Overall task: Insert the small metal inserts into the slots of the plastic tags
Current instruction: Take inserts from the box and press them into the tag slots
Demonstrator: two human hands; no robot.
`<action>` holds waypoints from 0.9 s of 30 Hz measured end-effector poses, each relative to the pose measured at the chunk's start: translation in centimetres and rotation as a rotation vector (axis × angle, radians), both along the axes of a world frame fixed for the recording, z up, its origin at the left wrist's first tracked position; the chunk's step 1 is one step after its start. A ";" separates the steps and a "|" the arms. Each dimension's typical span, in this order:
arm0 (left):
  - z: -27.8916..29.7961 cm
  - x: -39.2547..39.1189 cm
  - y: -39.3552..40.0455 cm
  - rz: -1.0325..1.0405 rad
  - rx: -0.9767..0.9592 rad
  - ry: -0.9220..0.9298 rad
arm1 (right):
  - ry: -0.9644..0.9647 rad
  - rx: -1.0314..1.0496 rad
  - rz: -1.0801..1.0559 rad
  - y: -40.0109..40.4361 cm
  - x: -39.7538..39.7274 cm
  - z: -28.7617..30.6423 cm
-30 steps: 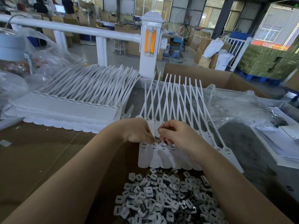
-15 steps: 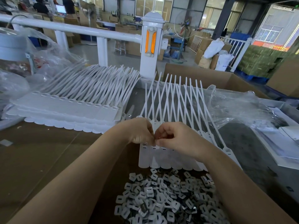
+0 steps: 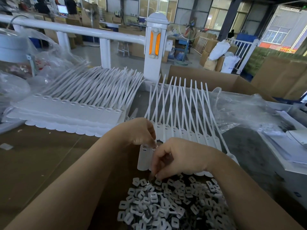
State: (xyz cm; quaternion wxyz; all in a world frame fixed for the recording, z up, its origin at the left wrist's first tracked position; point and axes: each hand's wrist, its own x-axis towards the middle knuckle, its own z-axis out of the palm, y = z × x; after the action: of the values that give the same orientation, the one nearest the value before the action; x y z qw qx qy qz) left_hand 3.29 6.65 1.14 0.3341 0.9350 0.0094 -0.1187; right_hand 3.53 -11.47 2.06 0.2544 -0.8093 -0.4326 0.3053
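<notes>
Change: right hand (image 3: 179,156) has dropped from tags (image 3: 145,156) to insert pile (image 3: 174,205) at 6 o'clock, fingers curled, pinching; catch unclear.
Left hand (image 3: 139,131): still pinches tag head.
Meaning: likely fetching next insert.

- A white railing (image 3: 74,29) with an orange-lit post (image 3: 155,45) stands ahead.
- Behind it, grey floor (image 3: 131,63), cardboard boxes (image 3: 207,47), bright windows (image 3: 214,15).

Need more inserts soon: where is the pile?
Head view, bottom centre: the pile of inserts lies just below the row of tags, under the right hand.
</notes>
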 end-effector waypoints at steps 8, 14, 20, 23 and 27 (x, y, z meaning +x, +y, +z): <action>0.0 -0.1 0.0 0.003 0.003 0.016 | -0.125 -0.120 0.085 1.0 -1.0 0.2; 0.1 0.0 0.0 -0.007 0.032 0.011 | -0.150 -0.141 0.097 1.2 -1.4 0.4; -0.1 0.1 0.3 -0.010 0.009 0.018 | -0.010 -0.067 0.085 0.7 -1.2 0.9; 0.1 0.0 0.4 -0.007 -0.020 0.024 | 0.013 -0.032 0.078 0.5 -1.0 0.8; 0.3 0.0 0.6 0.017 -0.064 0.019 | 0.048 -0.006 0.045 0.0 -0.4 0.7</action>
State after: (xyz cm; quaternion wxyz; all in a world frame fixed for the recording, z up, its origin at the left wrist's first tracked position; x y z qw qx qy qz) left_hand 3.26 7.28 1.46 0.3649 0.9225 0.0168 -0.1249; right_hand 3.16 -11.48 2.72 0.2554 -0.7925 -0.4437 0.3315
